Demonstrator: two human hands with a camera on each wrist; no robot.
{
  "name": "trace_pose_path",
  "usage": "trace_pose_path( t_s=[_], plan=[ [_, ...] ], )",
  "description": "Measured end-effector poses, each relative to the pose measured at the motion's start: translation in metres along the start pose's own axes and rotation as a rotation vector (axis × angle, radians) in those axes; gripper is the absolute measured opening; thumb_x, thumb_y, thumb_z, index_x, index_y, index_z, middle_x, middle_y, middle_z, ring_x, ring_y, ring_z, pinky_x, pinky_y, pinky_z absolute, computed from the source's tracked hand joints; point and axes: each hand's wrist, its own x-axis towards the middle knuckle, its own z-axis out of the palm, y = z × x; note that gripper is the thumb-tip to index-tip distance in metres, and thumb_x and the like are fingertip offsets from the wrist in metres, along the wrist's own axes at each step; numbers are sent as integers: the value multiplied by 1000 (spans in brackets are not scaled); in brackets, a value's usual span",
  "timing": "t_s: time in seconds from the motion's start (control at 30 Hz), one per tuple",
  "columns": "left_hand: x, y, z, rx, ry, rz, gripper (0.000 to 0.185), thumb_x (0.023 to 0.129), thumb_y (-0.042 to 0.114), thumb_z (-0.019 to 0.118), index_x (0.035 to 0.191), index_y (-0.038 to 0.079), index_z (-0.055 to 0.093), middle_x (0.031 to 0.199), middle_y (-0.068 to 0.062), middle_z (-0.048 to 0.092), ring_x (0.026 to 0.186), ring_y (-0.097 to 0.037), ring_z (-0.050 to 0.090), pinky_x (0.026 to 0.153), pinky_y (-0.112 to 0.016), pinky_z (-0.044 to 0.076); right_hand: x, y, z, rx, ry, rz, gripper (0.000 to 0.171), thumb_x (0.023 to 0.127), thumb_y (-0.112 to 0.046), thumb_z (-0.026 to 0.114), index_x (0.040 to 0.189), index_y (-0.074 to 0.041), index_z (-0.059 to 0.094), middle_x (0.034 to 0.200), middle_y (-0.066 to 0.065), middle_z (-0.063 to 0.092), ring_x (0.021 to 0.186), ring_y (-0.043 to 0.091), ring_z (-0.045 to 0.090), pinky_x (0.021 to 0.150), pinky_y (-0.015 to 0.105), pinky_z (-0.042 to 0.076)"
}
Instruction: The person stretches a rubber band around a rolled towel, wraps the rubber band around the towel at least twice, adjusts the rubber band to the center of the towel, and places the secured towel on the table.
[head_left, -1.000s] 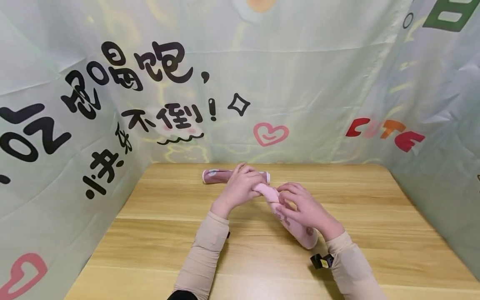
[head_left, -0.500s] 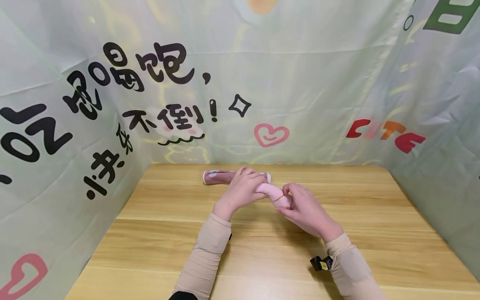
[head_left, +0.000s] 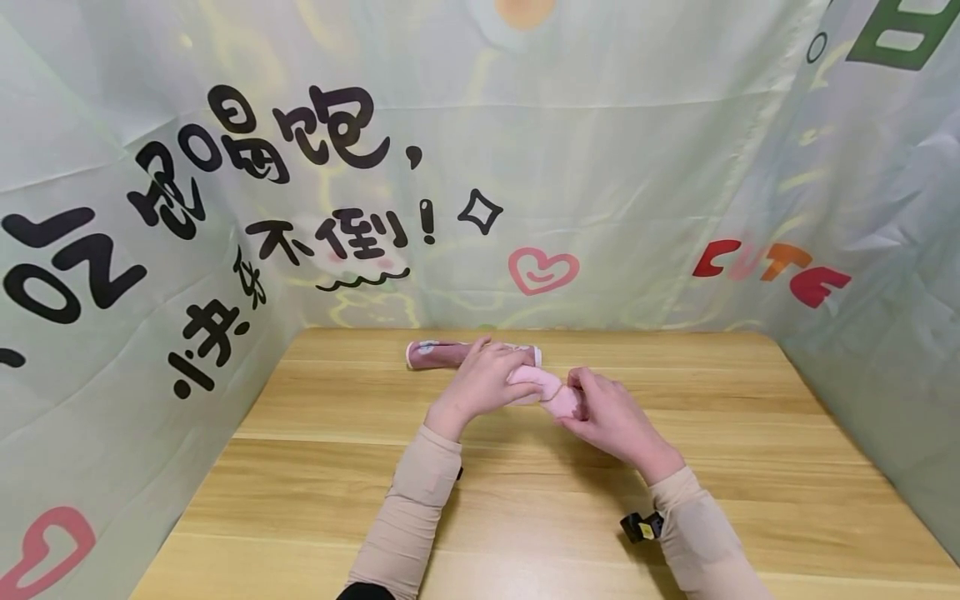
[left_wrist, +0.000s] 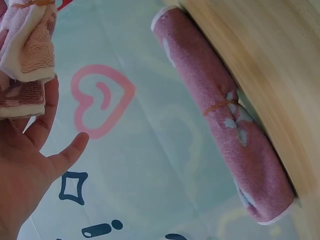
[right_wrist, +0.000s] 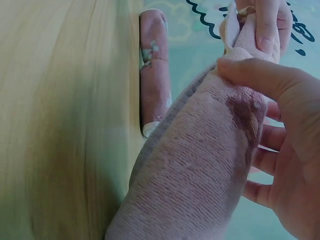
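Note:
A pale pink rolled towel (head_left: 534,382) is held between both hands above the table. My left hand (head_left: 483,379) grips its left end; in the left wrist view the towel's end (left_wrist: 30,55) shows loose folds with white edging. A thin brown elastic band (left_wrist: 34,4) circles it there. The right hand (head_left: 618,421) holds the towel just beyond the band, thumb on top and fingers behind it, as the right wrist view shows. Toward the right wrist camera the towel's body (right_wrist: 185,155) widens, with a dark reddish patch. In the head view the right hand hides most of that part.
A second rolled towel (head_left: 435,355), mauve with pale blue spots and an elastic band (left_wrist: 220,107) round its middle, lies near the back edge of the wooden table (head_left: 337,500). A printed cloth backdrop (head_left: 637,183) surrounds the table's back and sides.
The right hand has closed in round the pink towel near the band. The towel's free end, earlier slanting down toward the right wrist, has swung behind the right hand. The left hand stays about in place.

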Motion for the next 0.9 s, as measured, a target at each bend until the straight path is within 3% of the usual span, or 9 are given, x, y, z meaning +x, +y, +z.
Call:
trace_pose_path(
  t_s=[0.17, 0.37, 0.67, 0.9],
  plan=[
    [0, 0, 2, -5, 5, 3, 41, 84, 58, 66, 105, 23, 65, 106, 7, 72, 109, -18, 64, 110, -50, 34, 0, 3, 1, 1, 53, -19, 46, 74, -22, 84, 104, -6, 53, 73, -1, 55, 61, 7, 45, 53, 20, 39],
    [1, 4, 4, 50, 25, 31, 45, 85, 56, 66, 118, 25, 65, 121, 5, 68, 115, -20, 60, 109, -47, 36, -1, 4, -1, 8, 73, -9, 42, 76, -20, 82, 105, -6, 55, 77, 2, 60, 62, 7, 49, 55, 21, 43],
    [1, 9, 12, 174, 69, 73, 55, 80, 47, 76, 129, 29, 58, 129, 6, 60, 120, -18, 54, 112, -52, 34, -4, 6, -6, 47, 42, 99, 35, 84, -19, 72, 111, -7, 55, 81, 3, 63, 65, 9, 51, 57, 24, 43],
    [1, 10, 16, 197, 93, 89, 62, 78, 37, 79, 134, 31, 53, 132, 5, 57, 123, -18, 52, 112, -54, 34, -5, 7, -10, 119, -25, 186, 34, 89, -19, 66, 118, -8, 53, 84, 4, 63, 68, 12, 52, 61, 27, 44]
  ],
)
